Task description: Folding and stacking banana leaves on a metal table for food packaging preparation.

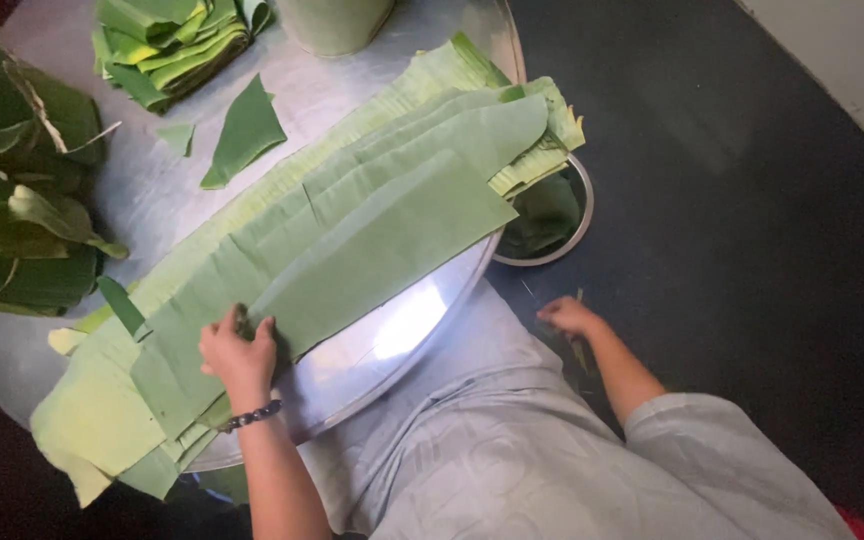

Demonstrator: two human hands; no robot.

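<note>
At the lower left of the frame the left hand (240,352) presses on the long banana leaf strips (352,230), its grip clenched on their near edge; the strips lie stacked diagonally across the round metal tabletop (392,335) from lower left to upper centre. Right of centre the right hand (567,316) reaches down beside the tabletop toward the dark floor (752,250), fingers curled; whether its grip holds anything cannot be told. A metal bowl (574,225) sits below the strips' far end. Folded leaves (167,45) lie at the upper left.
</note>
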